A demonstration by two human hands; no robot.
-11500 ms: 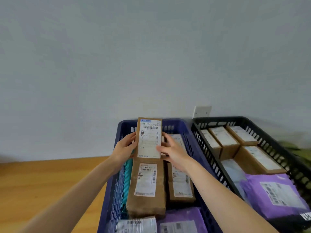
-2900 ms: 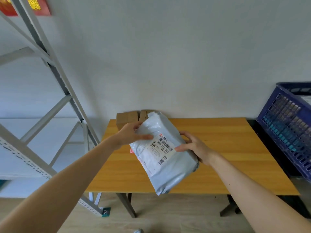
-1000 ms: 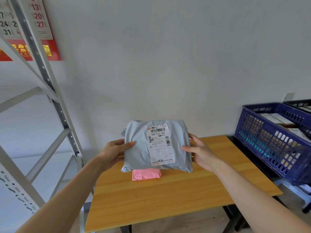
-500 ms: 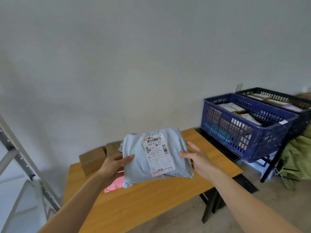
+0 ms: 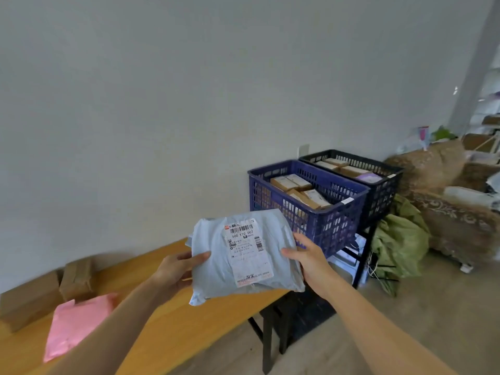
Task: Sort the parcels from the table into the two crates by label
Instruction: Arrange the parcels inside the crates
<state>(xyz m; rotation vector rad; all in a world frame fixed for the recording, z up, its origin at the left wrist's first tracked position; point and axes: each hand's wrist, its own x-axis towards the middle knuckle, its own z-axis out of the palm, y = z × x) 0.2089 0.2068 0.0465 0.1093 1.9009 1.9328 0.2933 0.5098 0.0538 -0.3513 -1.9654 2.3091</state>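
Above the bench [image 5: 162, 320] edge, my left hand [image 5: 176, 272] and right hand [image 5: 305, 255] share a grip on the grey parcel [image 5: 216, 255], label facing me. Best read it, then lower it flat into the blue crate [image 5: 324, 223] or black crate [image 5: 384, 185].

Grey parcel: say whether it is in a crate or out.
Out: the left hand and right hand hold the grey parcel in the air, short of the blue crate.
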